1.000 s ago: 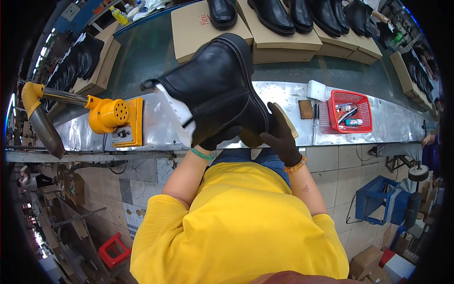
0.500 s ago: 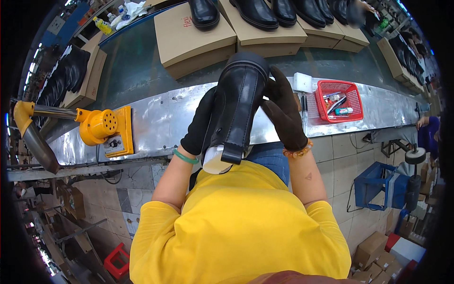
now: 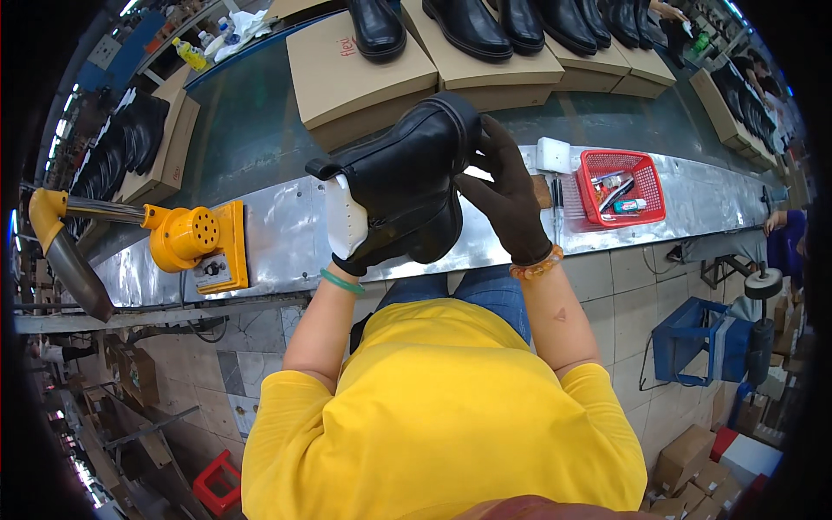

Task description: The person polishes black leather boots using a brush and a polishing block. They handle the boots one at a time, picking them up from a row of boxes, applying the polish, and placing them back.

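Note:
A black leather ankle boot (image 3: 399, 173) is held up over the metal bench edge. Its shaft opening points left, with a white insert (image 3: 347, 217) showing inside and a pull tab at the rim. The heel end is toward the upper right. My left hand (image 3: 368, 258), in a black glove, supports the boot from below; most of its fingers are hidden behind the leather. In a dark brown glove, my right hand (image 3: 513, 198) grips the heel end, its fingers at the sole and its thumb against the boot's side.
Black boots (image 3: 472, 30) stand on cardboard boxes (image 3: 364, 82) across the bench. At left is a yellow machine (image 3: 186, 234) with a nozzle. A red basket (image 3: 654, 208) of small items sits at right, beside a white block (image 3: 553, 156). More boots (image 3: 143, 130) line the far left.
The boot has been turned: its shaft opening, which faced down toward me, now points left. My left hand has gone lower under it, while my right hand stays near the heel.

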Demonstrator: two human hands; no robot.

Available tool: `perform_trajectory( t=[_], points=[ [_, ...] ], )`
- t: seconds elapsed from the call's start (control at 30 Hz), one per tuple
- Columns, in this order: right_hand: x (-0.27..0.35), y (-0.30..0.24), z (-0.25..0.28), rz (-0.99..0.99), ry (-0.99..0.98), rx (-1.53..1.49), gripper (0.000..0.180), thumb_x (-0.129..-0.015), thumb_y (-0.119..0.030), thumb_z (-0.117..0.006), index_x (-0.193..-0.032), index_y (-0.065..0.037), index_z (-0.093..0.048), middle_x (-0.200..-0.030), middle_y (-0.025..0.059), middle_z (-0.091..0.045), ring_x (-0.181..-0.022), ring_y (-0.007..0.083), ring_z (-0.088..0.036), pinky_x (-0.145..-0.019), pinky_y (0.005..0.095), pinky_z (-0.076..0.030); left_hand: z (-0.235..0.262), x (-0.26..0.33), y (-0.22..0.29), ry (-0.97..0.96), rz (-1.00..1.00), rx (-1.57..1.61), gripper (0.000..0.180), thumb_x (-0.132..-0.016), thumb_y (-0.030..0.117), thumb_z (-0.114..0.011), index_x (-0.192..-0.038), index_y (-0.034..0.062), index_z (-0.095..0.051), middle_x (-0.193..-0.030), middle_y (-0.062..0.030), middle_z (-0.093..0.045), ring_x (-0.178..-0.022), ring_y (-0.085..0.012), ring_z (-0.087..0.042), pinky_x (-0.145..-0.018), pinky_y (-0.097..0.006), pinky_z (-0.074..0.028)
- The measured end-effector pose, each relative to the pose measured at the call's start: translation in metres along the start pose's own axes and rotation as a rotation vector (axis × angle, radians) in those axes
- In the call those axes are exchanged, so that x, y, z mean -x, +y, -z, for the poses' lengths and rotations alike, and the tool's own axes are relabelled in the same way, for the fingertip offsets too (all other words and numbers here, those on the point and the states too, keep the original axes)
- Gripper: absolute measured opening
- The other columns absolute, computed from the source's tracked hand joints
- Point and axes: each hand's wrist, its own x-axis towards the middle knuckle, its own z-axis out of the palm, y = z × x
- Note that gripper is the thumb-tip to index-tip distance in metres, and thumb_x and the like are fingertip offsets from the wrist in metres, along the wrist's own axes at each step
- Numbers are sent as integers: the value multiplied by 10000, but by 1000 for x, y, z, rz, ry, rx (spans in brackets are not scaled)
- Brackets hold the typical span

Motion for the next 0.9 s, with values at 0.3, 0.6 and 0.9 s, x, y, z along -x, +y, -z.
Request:
perform_trajectory(
  t=[0.3, 0.6, 0.9],
  points=[
    [-3, 8, -1, -26, -28, -53, 729, -800, -65, -668, -1424, -69, -291, -1278, 144, -491, -1133, 213, -518, -893, 338, -494, -26, 5, -18, 507, -150, 80, 394, -793, 28, -680, -1169, 45, -563, -1112, -70, -613, -1000, -198, -594, -909, -337, -478],
    [23, 82, 67, -104, -108, 980, 521, -797, -228, -678, -1269, -83, -513, -1194, 169, -587, -1114, 341, -546, -952, 399, -425, 29, 99, 53, 764, -204, -54, 328, -781, -33, -653, -1096, 23, -582, -1038, -61, -626, -953, -172, -596, -845, -313, -489],
    [44, 141, 110, -151, -144, 1143, 592, -706, -184, -705, -1257, -74, -518, -1039, 194, -607, -955, 347, -589, -816, 431, -472, 55, 246, 110, 1388, -374, -123, 380, -815, 24, -568, -1193, 32, -540, -1153, -102, -584, -1079, -249, -564, -945, -386, -463]
  ],
)
